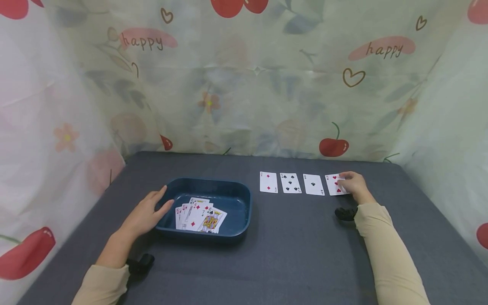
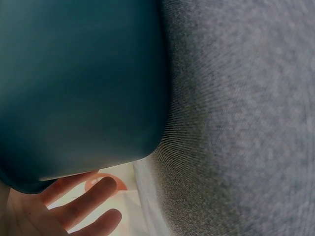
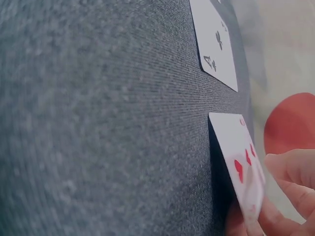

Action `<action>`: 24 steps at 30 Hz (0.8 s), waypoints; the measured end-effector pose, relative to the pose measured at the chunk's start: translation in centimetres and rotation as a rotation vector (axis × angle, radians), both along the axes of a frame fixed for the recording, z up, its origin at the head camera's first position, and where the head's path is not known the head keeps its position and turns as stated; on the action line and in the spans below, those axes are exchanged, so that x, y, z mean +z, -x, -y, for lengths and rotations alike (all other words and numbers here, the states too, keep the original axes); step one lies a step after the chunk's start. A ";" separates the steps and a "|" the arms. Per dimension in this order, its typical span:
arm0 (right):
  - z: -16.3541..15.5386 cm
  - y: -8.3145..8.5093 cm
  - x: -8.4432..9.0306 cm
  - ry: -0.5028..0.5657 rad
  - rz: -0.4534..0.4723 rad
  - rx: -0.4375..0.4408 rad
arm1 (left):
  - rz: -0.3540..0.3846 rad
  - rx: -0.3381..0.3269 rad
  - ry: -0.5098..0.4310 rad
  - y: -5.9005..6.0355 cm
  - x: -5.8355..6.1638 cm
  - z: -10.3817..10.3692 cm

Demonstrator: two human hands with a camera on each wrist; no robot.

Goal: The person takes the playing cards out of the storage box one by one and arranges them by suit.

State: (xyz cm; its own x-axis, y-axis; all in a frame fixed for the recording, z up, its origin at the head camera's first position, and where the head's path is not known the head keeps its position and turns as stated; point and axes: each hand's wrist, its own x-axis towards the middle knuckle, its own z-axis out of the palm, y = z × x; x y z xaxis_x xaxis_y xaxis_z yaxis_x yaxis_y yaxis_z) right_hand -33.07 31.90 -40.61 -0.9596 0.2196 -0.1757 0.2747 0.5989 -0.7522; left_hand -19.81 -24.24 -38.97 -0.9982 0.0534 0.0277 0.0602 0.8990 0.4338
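My right hand (image 1: 355,186) pinches the right edge of a hearts playing card (image 1: 332,184). In the right wrist view this card (image 3: 241,160) is tilted, its near edge raised off the cloth, with fingertips under it. Left of it in a row lie an ace of clubs (image 1: 314,184), a spades card (image 1: 290,183) and a two of diamonds (image 1: 268,182), all face up. My left hand (image 1: 142,214) rests at the left rim of a dark blue tray (image 1: 238,212), thumb over the inside, other fingers extended outside. Several face-up cards (image 1: 196,215), one a king, overlap inside the tray.
A dark grey cloth (image 1: 289,254) covers the table. Printed curtains (image 1: 259,84) enclose the back and both sides, the back one close behind the card row. Black wrist devices (image 1: 346,214) sit by both wrists.
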 end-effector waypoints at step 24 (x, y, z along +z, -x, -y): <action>9.4 -1.1 4.1 -0.010 -0.149 0.351 | -0.019 -0.012 -0.001 -0.1 0.0 0.1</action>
